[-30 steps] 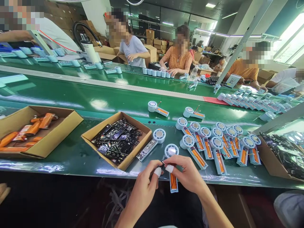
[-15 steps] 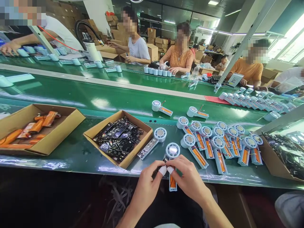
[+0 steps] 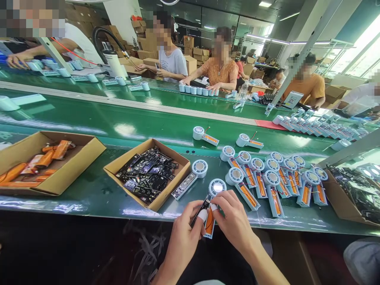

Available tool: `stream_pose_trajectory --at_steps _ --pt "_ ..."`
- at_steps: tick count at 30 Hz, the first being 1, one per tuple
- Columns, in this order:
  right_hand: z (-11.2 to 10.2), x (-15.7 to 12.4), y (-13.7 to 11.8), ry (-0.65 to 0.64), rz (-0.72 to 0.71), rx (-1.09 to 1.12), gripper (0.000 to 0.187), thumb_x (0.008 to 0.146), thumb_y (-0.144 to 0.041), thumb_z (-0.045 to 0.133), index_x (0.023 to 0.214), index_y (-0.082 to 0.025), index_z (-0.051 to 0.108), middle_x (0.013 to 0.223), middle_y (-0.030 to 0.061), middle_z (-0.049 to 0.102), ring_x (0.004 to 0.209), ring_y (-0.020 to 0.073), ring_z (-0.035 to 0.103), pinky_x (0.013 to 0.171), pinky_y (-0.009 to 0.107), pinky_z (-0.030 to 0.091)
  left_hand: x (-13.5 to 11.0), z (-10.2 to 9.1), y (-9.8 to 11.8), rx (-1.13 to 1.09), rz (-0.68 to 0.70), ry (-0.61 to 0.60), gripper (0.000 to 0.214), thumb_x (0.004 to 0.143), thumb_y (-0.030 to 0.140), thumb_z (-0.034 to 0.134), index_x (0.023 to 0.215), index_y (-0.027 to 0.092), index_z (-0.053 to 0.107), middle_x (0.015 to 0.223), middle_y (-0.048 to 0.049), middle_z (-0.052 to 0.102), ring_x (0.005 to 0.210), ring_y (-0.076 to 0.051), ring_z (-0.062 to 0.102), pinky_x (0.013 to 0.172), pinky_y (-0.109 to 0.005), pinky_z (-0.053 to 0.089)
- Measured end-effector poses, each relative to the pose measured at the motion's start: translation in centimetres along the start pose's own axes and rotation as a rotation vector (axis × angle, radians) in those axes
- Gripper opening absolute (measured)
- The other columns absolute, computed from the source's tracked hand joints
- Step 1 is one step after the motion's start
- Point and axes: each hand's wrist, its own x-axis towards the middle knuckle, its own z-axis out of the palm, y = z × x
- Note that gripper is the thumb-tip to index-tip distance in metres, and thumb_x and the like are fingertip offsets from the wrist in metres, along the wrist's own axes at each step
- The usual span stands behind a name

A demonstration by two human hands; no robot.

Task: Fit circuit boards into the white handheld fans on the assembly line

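My left hand [image 3: 187, 227] is closed on a narrow black circuit board [image 3: 202, 209], pinched between thumb and fingers. Just under the board is a light-blue handheld fan [image 3: 217, 187] with a round head and an orange battery [image 3: 209, 223] in its open handle. The handle overhangs the front edge of the bench. My right hand [image 3: 233, 215] is closed in a pinch at the board's upper end, close to the fan head; what its fingertips grip is hidden. White covers sit on both thumbs. Another fan with a board in its handle [image 3: 185, 185] lies to the left.
A cardboard tray of circuit boards [image 3: 108, 168] stands left, with a tray of orange batteries [image 3: 89, 156] beyond it. Several open fans [image 3: 271, 178] lie on the right, beside another box of boards [image 3: 338, 206]. A green conveyor [image 3: 148, 124] runs behind; co-workers sit across it.
The board in my left hand has tilted into clearer view, and my right hand has lifted slightly rightward. The fan handle has swung left. Two fans on the conveyor have shifted slightly right.
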Motion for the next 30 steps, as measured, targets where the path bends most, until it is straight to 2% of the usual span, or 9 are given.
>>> stream_pose_trajectory --at_steps 3,8,12,15,19,23,27,30 --pt "-0.1 0.0 -0.4 -0.004 -0.044 -0.070 0.022 0.091 -0.004 0.048 0.092 -0.021 0.062 0.090 0.0067 0.066 0.077 0.0220 0.054 0.068 0.034 0.048 -0.3 0.1 -0.3 0.071 0.081 0.028 0.027 0.093 0.030 0.049 0.112 0.020 0.065 0.086 -0.0044 0.075 0.054 -0.015 0.064 0.048 -0.024 0.052" --pt "0.2 0.0 -0.6 -0.014 -0.050 -0.051 0.022 0.092 -0.005 0.047 0.090 -0.021 0.062 0.090 0.0070 0.066 0.078 0.0223 0.054 0.068 0.035 0.048 -0.7 -0.1 -0.5 0.215 0.229 0.124 0.029 0.090 0.028 0.052 0.111 0.021 0.071 0.101 -0.0091 0.078 0.062 -0.018 0.070 0.058 -0.028 0.058" --pt "-0.1 0.4 0.1 -0.035 0.046 0.159 0.023 0.089 -0.004 0.052 0.094 -0.022 0.065 0.092 0.0048 0.068 0.084 0.0209 0.060 0.073 0.032 0.050 -0.1 -1.0 -0.2 0.116 0.135 0.017 0.032 0.092 0.031 0.051 0.113 0.020 0.071 0.093 -0.0073 0.078 0.053 -0.014 0.065 0.049 -0.023 0.054" --pt "-1.1 1.0 0.4 -0.128 0.122 0.275 0.027 0.088 -0.003 0.058 0.102 -0.022 0.070 0.093 0.0041 0.068 0.089 0.0203 0.063 0.076 0.030 0.052 0.5 -1.8 0.0 0.050 0.100 -0.078 0.033 0.092 0.036 0.053 0.112 0.018 0.073 0.092 -0.0068 0.077 0.052 -0.012 0.062 0.048 -0.022 0.052" --pt "-1.8 1.7 0.2 -0.238 0.165 0.359 0.027 0.086 -0.002 0.061 0.090 -0.023 0.076 0.090 0.0027 0.069 0.087 0.0192 0.064 0.078 0.030 0.051 1.3 -2.4 0.0 0.013 0.130 -0.154 0.031 0.091 0.037 0.055 0.105 0.018 0.076 0.084 -0.0048 0.076 0.050 -0.011 0.059 0.050 -0.023 0.052" --pt "-1.1 1.7 0.0 -0.166 0.159 0.324 0.026 0.086 -0.003 0.060 0.090 -0.023 0.075 0.089 0.0035 0.069 0.088 0.0205 0.062 0.079 0.033 0.051 1.6 -2.8 0.0 0.008 0.130 -0.140 0.029 0.089 0.035 0.057 0.102 0.018 0.075 0.088 -0.0053 0.078 0.052 -0.012 0.061 0.056 -0.026 0.055" --pt "-1.6 0.6 0.7 -0.120 0.177 0.435 0.026 0.093 -0.012 0.056 0.113 -0.024 0.069 0.100 0.0051 0.067 0.088 0.0190 0.061 0.079 0.031 0.052 1.4 -3.1 -0.1 0.106 0.079 -0.085 0.030 0.090 0.035 0.053 0.110 0.019 0.069 0.091 -0.0060 0.079 0.057 -0.016 0.068 0.059 -0.028 0.058" --pt "-2.6 -0.7 1.3 -0.134 0.243 0.404 0.029 0.093 -0.014 0.055 0.117 -0.024 0.066 0.099 0.0048 0.064 0.082 0.0172 0.059 0.074 0.029 0.052 1.1 -3.3 -0.4 0.226 0.092 -0.031 0.027 0.091 0.034 0.050 0.108 0.022 0.067 0.096 -0.0063 0.079 0.075 -0.021 0.075 0.071 -0.032 0.060"
